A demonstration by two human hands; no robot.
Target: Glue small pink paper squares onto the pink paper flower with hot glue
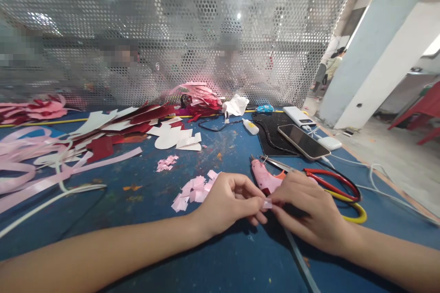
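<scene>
Between my two hands is a small piece of pink ribbon [267,203]. My left hand [231,201] pinches its left end between thumb and fingers. At the other end, the fingertips of my right hand [305,208] close on it. Just behind the hands lies a pink hot glue gun [263,175], partly hidden by my right hand. Beside my left hand is a loose pile of cut pink ribbon pieces [195,188]. Farther back sits a smaller heap of tiny pink pieces [167,163]. Scissors with red and yellow handles [335,181] lie beyond my right hand.
Long pink ribbons [24,169] and a white cable [82,188] spread across the left. White and dark red cut pieces [172,137] lie at the back before a perforated metal screen [192,32]. A phone [304,142], power bank [298,116] and small glue bottle [250,127] stand right of centre.
</scene>
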